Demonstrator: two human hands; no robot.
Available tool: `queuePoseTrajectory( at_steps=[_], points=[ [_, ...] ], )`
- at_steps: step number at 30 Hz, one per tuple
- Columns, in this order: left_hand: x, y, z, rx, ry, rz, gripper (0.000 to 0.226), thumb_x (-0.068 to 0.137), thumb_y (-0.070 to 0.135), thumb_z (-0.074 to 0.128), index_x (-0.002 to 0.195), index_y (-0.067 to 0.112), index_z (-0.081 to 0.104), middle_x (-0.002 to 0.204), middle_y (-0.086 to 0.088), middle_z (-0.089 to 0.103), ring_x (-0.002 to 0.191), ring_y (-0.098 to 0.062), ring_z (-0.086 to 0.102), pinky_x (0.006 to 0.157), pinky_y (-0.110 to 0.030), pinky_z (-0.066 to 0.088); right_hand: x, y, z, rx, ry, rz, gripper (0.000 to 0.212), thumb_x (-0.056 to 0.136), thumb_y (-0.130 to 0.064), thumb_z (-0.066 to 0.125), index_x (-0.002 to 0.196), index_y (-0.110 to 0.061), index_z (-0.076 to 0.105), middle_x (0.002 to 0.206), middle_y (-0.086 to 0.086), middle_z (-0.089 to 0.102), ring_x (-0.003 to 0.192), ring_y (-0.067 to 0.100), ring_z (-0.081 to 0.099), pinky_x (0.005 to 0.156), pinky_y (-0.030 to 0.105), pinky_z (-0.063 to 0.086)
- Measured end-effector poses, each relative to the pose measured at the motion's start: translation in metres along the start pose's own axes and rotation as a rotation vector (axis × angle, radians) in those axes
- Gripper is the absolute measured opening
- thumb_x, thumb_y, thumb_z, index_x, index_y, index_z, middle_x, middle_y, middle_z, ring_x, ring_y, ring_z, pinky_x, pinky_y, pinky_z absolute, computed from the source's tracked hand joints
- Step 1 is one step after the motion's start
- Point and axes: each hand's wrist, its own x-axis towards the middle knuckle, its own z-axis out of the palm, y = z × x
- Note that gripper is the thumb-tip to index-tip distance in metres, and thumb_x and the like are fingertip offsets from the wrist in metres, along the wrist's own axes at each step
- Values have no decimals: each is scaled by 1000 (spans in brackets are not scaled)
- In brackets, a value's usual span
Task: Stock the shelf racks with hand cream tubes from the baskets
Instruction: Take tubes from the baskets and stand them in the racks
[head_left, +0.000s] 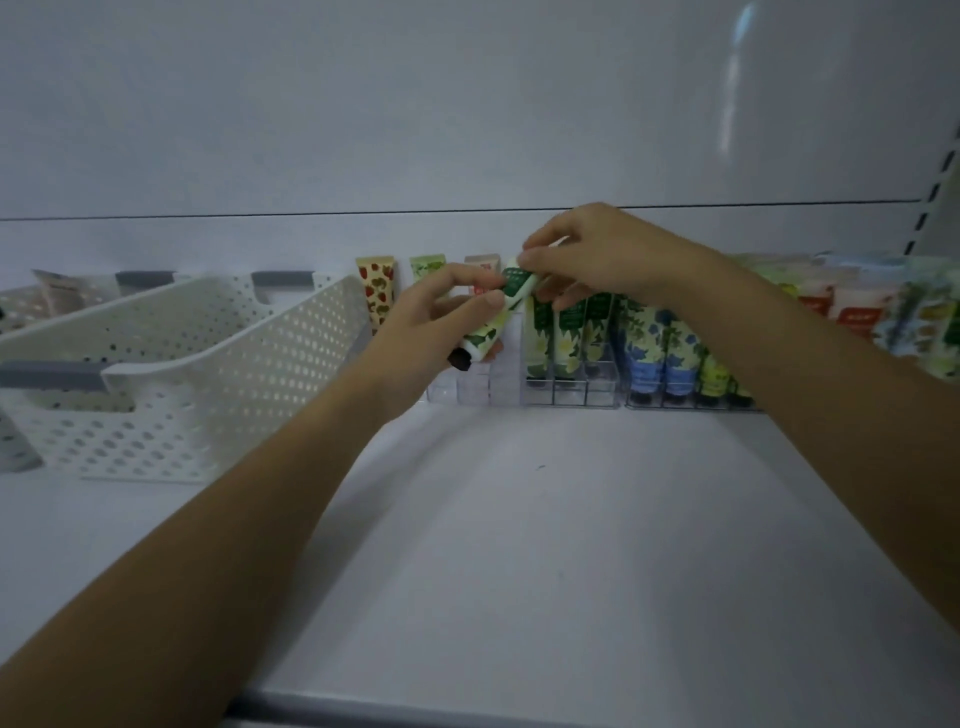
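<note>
A green-and-white hand cream tube (506, 306) with a dark cap is held tilted above the clear rack (571, 387), cap pointing down-left. My left hand (441, 322) grips its lower part near the cap. My right hand (597, 254) pinches its upper crimped end. Below and to the right, the clear rack holds green tubes (566, 332) standing cap down. Several empty cells lie under the held tube. A strawberry-print tube (377, 288) and a green tube (427, 267) stand at the back left.
Two white perforated baskets (208, 364) with grey handles sit on the shelf at left. A second rack with blue floral tubes (660, 353) and yellow-green ones stands right of the green tubes, with more tubes (857, 306) beyond. The white shelf board (519, 545) stretches in front.
</note>
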Motion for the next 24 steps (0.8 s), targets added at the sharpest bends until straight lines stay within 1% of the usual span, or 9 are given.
queuePoseTrajectory(
  at_steps=[2,3,6,8,12,14,16,21,24],
  points=[
    [-1,-2,3,19,-34,2,9,90,13,55,94,18,60,89,-6,65,68,-16,62,61,-26,53,0,-1,-2,114,-29,23,26,89,-13,61,114,-7,59,88,8,67,68,11,68,66,20,58],
    [-1,-3,3,34,-44,-3,11,90,15,55,96,21,61,89,-6,66,70,-16,64,64,-28,52,0,-1,-5,122,-20,17,26,88,-10,61,114,-6,59,87,8,67,65,9,68,66,20,58],
    [2,-6,0,74,-67,-13,15,92,19,52,102,26,61,91,-2,67,78,-14,65,74,-28,54,-4,-3,-18,56,43,-14,28,89,-7,60,117,-7,59,85,5,66,67,11,67,68,21,58],
    [4,-9,-6,140,-74,-32,14,93,20,51,101,24,61,93,1,69,79,-10,67,78,-23,55,-6,-2,-30,-25,97,-38,28,90,-7,58,117,-8,59,87,2,64,71,11,64,68,19,56],
    [9,-22,-19,634,-114,40,14,91,24,53,101,19,63,97,9,66,90,-4,62,88,-22,47,-10,8,-49,-281,175,-67,26,90,-8,57,115,-14,61,101,1,61,73,10,57,69,23,52],
    [10,-29,-22,822,-128,49,17,91,26,53,104,20,63,99,10,62,92,-4,57,85,-20,41,-10,14,-52,-380,200,-66,25,90,-10,58,114,-15,62,104,1,58,74,11,53,68,23,42],
    [11,-36,-26,928,-139,53,23,91,29,53,110,20,63,107,7,62,97,-6,55,83,-18,37,-8,20,-50,-438,200,-59,25,89,-10,58,114,-14,61,105,1,56,85,14,51,73,24,36],
    [12,-39,-28,974,-163,69,26,92,30,52,113,19,61,114,4,62,102,-8,54,75,-12,35,-6,22,-46,-461,215,-62,26,89,-9,57,115,-13,61,113,4,58,93,12,49,76,23,34],
    [11,-38,-27,993,-171,85,26,92,29,52,114,18,61,115,4,61,101,-6,52,75,-13,34,-5,23,-47,-463,216,-73,26,89,-9,57,115,-13,60,108,2,56,93,12,48,76,23,34]
  ],
)
